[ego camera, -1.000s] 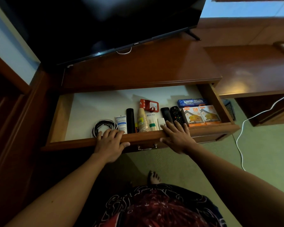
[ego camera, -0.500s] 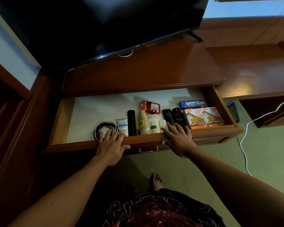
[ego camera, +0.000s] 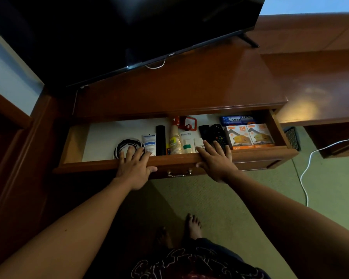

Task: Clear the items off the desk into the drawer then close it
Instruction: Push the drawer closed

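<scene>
Wooden desk (ego camera: pixel 189 87): open drawer (ego camera: pixel 89 166) holds remotes (ego camera: pixel 217 134), boxes (ego camera: pixel 250 135), cable (ego camera: pixel 127 146).

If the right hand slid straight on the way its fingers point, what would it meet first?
Probably the black remote controls lying in the drawer; the right hand rests on its front edge, fingertips already close to them. Depth is unclear.
</scene>
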Action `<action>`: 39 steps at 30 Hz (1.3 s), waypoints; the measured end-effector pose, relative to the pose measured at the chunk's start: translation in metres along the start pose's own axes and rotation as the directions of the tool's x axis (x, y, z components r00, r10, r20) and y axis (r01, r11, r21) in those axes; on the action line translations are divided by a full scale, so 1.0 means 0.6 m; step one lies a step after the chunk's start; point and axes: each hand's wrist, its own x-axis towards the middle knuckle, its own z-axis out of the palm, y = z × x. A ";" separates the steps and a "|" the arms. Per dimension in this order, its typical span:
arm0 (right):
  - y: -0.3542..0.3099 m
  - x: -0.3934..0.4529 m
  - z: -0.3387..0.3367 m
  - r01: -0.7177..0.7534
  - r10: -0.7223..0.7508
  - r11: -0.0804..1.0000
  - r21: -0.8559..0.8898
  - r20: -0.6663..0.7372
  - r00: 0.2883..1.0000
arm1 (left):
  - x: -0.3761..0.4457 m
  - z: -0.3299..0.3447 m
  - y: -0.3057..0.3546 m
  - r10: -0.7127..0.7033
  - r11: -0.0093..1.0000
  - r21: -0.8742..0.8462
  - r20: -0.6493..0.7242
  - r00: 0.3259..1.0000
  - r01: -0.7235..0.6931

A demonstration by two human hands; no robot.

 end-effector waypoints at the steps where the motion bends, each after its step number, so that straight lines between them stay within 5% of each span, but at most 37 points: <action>1: 0.000 0.012 -0.007 -0.006 0.006 1.000 0.005 0.006 1.000 | 0.012 -0.004 0.000 -0.012 1.000 -0.011 0.004 1.000 0.012; 9: 0.004 0.118 -0.090 -0.079 0.066 0.994 -0.074 -0.155 0.986 | 0.112 -0.071 0.002 -0.048 0.991 0.118 -0.170 0.984 0.069; 14: 0.026 0.200 -0.135 -0.041 0.025 0.985 -0.170 -0.100 0.995 | 0.187 -0.117 -0.010 0.010 0.973 0.231 -0.144 0.989 0.024; 18: 0.051 0.250 -0.148 0.005 -0.015 0.985 -0.175 -0.056 0.998 | 0.230 -0.126 -0.029 -0.014 0.986 0.167 -0.094 0.995 0.030; 25: 0.072 0.265 -0.123 0.050 -0.076 0.989 -0.143 -0.184 0.980 | 0.265 -0.122 -0.053 0.078 0.972 0.236 -0.250 0.965 -0.017; 39: 0.063 0.264 -0.115 0.015 -0.041 0.995 -0.097 -0.274 0.961 | 0.284 -0.113 -0.064 0.057 0.983 0.184 -0.300 0.952 0.000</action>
